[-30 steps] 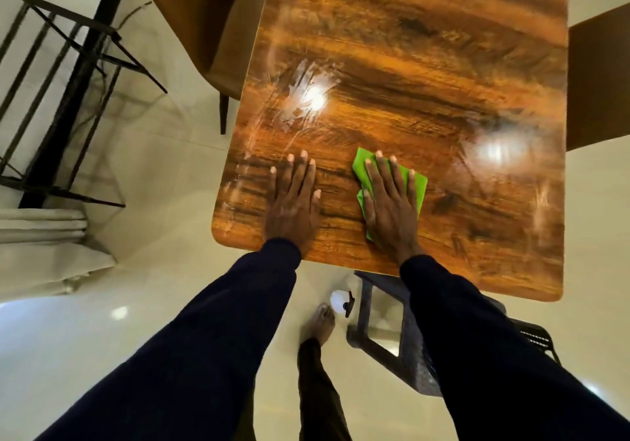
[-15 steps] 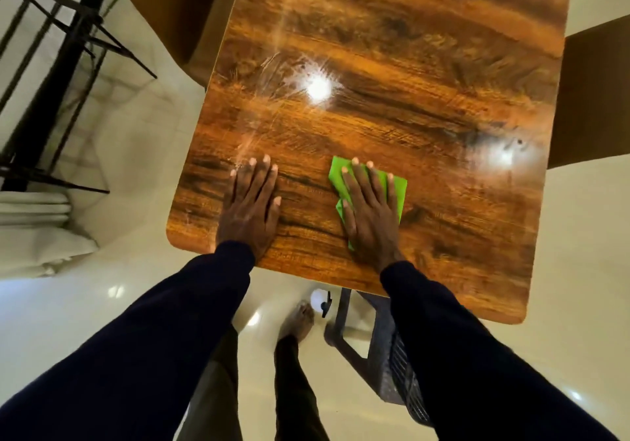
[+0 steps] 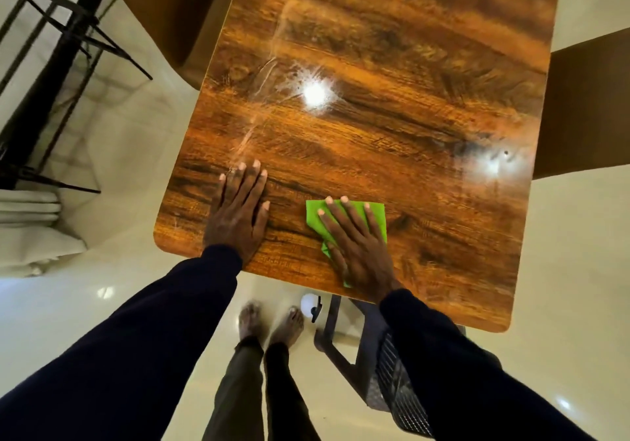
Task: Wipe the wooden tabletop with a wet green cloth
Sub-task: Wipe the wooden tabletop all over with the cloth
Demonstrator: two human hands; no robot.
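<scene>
- Head view: the right hand point(image 3: 358, 246) is pressing flat, fingers straight, on the green cloth point(image 3: 375, 215), which is lying under it on the table point(image 3: 392, 65).
- Left hand point(image 3: 240, 215) is resting flat on bare wood, just beside the cloth.
- Right palm is hiding most of the cloth; its near corner is peeking out.

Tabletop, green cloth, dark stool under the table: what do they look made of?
Tabletop: glossy wood-grain surface with sharp lamp reflections; laminate or varnished wood, cannot tell which. Green cloth: thin matt fabric, folded flat under the right hand; possibly microfibre. Stool: dark grey, moulded look with a grid panel; probably plastic.
</scene>
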